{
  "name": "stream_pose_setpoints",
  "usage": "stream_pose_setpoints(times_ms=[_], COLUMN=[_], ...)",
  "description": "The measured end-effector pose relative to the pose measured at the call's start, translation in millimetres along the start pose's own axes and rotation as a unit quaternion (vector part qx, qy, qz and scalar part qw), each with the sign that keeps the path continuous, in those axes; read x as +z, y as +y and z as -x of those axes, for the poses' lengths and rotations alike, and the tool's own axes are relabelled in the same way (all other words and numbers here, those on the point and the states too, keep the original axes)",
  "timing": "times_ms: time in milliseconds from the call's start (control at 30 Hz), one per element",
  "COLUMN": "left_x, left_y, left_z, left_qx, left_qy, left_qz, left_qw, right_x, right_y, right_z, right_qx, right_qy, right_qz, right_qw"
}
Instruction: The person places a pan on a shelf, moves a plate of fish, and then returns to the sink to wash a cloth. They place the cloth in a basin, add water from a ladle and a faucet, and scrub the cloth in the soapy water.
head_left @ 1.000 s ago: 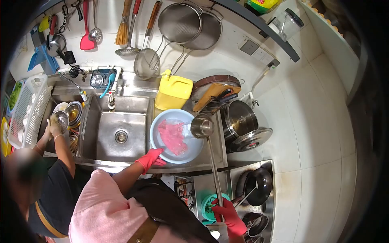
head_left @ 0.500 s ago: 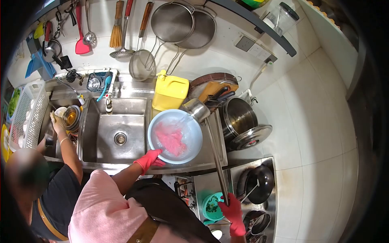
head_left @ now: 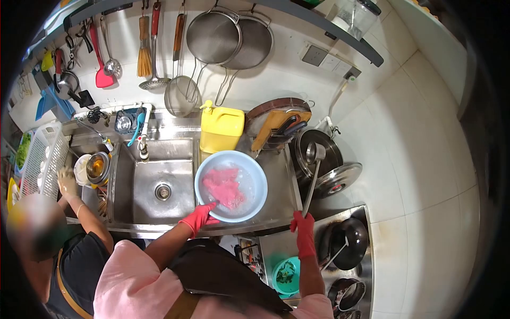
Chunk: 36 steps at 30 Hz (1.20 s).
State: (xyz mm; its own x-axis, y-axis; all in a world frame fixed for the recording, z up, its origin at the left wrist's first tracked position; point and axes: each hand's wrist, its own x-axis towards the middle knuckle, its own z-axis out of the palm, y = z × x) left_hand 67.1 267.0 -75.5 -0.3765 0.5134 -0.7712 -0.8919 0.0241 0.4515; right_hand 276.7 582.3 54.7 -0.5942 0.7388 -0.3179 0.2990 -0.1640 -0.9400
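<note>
My left hand [head_left: 198, 218], in a pink rubber glove, grips the near rim of a light blue basin [head_left: 260, 199]. Inside the basin a pink cloth [head_left: 226, 189] lies in water. My right hand [head_left: 303, 229], also gloved in pink, is closed around the long handle of a metal ladle [head_left: 319, 152]. The ladle's cup is over the mouth of a tall steel pot [head_left: 337, 149] to the right of the counter. A steel lid [head_left: 345, 178] leans by the pot's near side.
A yellow jug [head_left: 222, 130] and a knife rack [head_left: 281, 127] stand behind the basin. Left lies an empty sink [head_left: 162, 173], where a co-worker's hand [head_left: 67, 183] is near bowls. A wok [head_left: 350, 242] and a green basket [head_left: 287, 275] are at the lower right.
The ladle has moved from above the basin, where it was pouring water, rightward to the pot. My right hand has moved up the view. My left hand stays at the basin's rim.
</note>
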Motion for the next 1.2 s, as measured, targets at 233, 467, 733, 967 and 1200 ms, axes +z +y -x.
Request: stream_pose_setpoints(times_ms=[233,467,733,967,1200], left_x=[-14,-24,-47,-46,-60], left_y=[-12,-22,-39,-46,-61], left_z=[-34,-50,-51,-3,43], left_qx=[-0.028,-0.006,-0.03,0.0,-0.012], left_qy=[0.042,0.043,0.068,0.13,0.142], left_qz=[0.042,0.071,0.154,0.142,0.27], left_qw=[0.998,0.997,0.985,0.981,0.952], right_x=[42,56,43,76,151], right_y=[113,152,118,108,50], right_z=[-96,-69,-87,-129,-114], right_qx=[-0.014,-0.008,-0.092,-0.159,-0.076], right_qy=[0.162,0.093,0.086,0.005,-0.144], right_qz=[0.239,0.514,0.48,0.274,0.094], right_qw=[0.957,0.853,0.868,0.949,0.982])
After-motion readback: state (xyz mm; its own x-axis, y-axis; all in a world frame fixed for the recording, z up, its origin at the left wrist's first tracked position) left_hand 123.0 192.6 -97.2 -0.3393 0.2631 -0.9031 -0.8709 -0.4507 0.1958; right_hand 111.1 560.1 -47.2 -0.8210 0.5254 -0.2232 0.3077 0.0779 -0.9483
